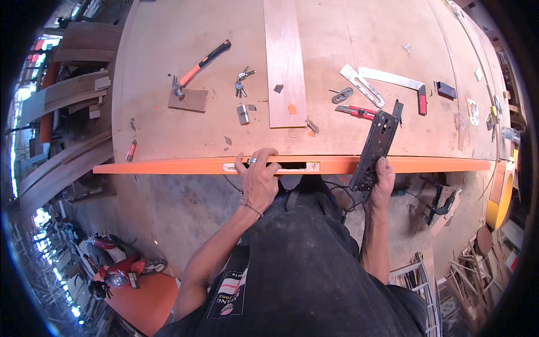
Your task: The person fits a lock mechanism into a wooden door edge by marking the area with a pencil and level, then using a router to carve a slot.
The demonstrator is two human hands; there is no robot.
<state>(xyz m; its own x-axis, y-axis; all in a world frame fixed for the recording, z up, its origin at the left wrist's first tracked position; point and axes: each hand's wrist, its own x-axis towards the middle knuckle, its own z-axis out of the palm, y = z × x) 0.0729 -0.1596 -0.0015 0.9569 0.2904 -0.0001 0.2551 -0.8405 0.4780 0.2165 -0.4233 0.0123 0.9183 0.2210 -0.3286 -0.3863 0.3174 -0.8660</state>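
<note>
A long orange panel (185, 167) lies across in front of me, its narrow edge facing up along the table's near side. In that edge is a cut slot (295, 166) with pale raw wood around a dark opening. My left hand (259, 180), with a ring on one finger, grips the panel's edge at the slot's left part, covering some of it. To the right, my right hand (383, 181) holds a black mortise lock (375, 149) by its lower side. The lock is tilted above the panel, its long faceplate toward the upper right.
On the wooden table (185, 28) lie a hammer (205, 66), keys (241, 84), a lock cylinder (242, 114), a plank (285, 56), a red utility knife (359, 112) and a square (398, 80). A drill (443, 206) is at the lower right; a red motorbike (120, 275) stands lower left.
</note>
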